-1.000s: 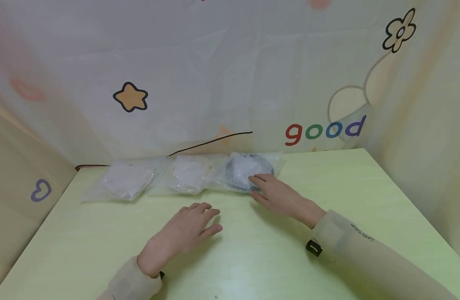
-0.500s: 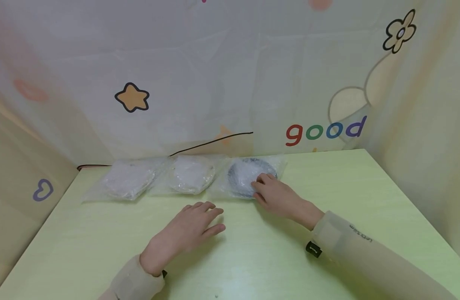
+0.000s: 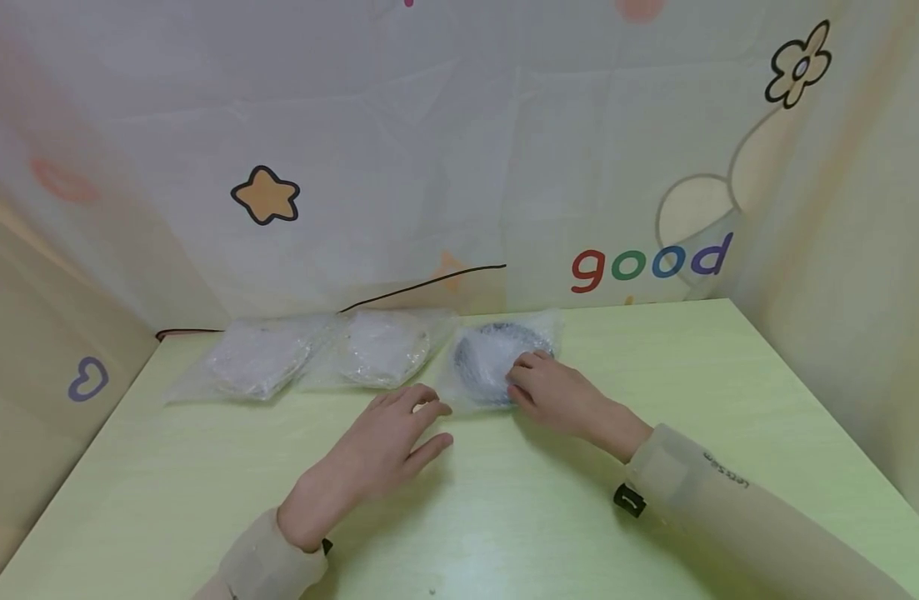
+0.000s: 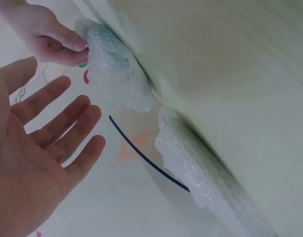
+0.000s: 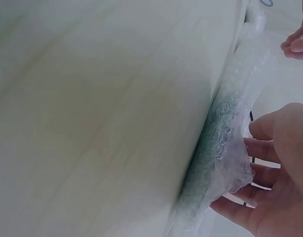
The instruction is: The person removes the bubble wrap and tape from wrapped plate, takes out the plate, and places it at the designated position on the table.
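A round, dark-rimmed object in a clear bubble-wrap bag [image 3: 476,360] lies flat near the back of the table. At its right front side my right hand [image 3: 560,396] pinches the wrap, thumb below bent fingers; the left wrist view shows this grip on the bag's edge [image 4: 109,71]. Just in front of that bag my left hand [image 3: 380,437] hovers with spread, relaxed fingers and holds nothing. To the left lie two more bubble-wrapped packages with pale contents, one in the middle [image 3: 384,350] and one at the far left [image 3: 252,362]. What the wrap covers is unclear.
The pale green table [image 3: 496,533] carries all three packages in a row along its back edge. Behind it hangs a printed curtain [image 3: 399,167] with a star and the word "good". A thin black line [image 3: 429,287] runs along the curtain's lower part.
The dark-rimmed package has slid a little toward me, away from the curtain, and apart from the middle one. My right fingers have bent onto it. My left hand has come slightly forward.
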`<move>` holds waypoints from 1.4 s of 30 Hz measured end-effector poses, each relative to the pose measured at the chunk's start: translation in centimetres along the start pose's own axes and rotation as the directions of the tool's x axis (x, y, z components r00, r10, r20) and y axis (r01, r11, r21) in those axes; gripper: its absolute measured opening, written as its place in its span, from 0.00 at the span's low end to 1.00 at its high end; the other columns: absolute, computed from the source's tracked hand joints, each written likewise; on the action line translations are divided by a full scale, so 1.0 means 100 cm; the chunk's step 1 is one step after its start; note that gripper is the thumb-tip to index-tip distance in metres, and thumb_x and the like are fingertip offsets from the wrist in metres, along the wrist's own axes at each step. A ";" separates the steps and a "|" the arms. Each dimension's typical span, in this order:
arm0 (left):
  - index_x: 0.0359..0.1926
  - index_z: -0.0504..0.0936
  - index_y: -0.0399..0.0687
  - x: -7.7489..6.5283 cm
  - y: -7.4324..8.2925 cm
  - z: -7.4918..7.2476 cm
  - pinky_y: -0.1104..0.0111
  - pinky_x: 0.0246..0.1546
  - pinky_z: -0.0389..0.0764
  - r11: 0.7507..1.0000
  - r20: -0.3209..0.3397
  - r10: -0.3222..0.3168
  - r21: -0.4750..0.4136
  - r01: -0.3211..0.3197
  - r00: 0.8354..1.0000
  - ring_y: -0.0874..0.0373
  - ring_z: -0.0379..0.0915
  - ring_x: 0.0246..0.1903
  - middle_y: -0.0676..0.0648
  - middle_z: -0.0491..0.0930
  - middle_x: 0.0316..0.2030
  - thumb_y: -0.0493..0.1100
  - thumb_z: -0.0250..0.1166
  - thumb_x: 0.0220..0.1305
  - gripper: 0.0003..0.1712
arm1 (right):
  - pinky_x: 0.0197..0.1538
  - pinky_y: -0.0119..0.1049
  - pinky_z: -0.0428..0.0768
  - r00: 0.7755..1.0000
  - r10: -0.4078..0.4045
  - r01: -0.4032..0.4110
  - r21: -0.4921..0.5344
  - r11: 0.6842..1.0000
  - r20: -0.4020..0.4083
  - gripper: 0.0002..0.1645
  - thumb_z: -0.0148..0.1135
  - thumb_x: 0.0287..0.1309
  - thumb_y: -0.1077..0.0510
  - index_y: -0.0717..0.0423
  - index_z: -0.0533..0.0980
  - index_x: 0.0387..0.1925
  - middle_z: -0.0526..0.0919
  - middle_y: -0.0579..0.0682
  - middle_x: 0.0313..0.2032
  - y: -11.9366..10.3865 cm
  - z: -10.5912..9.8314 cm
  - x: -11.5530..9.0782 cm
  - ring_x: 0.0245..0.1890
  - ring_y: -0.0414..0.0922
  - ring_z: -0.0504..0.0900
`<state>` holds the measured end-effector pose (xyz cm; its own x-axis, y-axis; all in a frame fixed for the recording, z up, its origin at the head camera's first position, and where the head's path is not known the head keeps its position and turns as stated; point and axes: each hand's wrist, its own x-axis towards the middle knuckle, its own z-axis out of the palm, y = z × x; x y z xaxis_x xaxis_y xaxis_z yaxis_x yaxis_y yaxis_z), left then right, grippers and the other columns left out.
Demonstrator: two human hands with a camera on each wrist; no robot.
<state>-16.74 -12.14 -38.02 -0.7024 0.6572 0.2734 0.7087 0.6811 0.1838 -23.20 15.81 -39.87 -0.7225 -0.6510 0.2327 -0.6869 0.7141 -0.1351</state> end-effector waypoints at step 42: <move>0.64 0.76 0.41 0.009 -0.003 0.008 0.44 0.65 0.70 1.000 0.037 -0.029 0.001 0.029 0.999 0.39 0.64 0.67 0.35 0.71 0.65 0.45 0.61 0.77 0.21 | 0.46 0.42 0.84 0.987 -0.139 0.126 0.153 0.980 0.082 0.07 0.76 0.56 0.63 0.56 0.87 0.38 0.88 0.46 0.37 -0.007 -0.009 -0.005 0.38 0.42 0.85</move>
<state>-17.68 -11.48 -38.61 -0.7246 0.6487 0.2326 0.6880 0.7003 0.1903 -22.32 15.87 -38.99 -0.6236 -0.7631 0.1698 -0.7762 0.5786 -0.2507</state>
